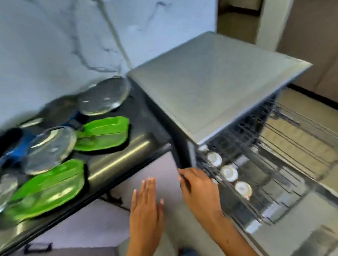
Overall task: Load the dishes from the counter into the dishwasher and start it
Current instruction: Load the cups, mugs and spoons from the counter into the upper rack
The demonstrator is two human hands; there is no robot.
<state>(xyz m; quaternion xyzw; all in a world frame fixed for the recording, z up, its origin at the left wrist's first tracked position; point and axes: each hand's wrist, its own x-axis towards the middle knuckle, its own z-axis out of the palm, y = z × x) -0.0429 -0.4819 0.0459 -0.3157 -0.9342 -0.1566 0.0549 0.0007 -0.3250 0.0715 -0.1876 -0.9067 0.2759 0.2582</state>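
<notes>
Your right hand (199, 188), at lower centre, rests curled on the near edge of the pulled-out rack (267, 160) where three cups (229, 173) sit; whether it grips the wire you cannot tell. Your left hand (146, 208) hovers flat, holding nothing. The green plates (103, 133) and glass lids (103, 98) wait on the counter (118, 158) at left, within reach for loading.

We hold our left hand (145, 207) out flat, palm down, fingers straight and close together, touching nothing. Our right hand (199, 188) reaches further forward, fingers curled downward; what its grip closes on, we cannot tell. Both forearms are bare.
</notes>
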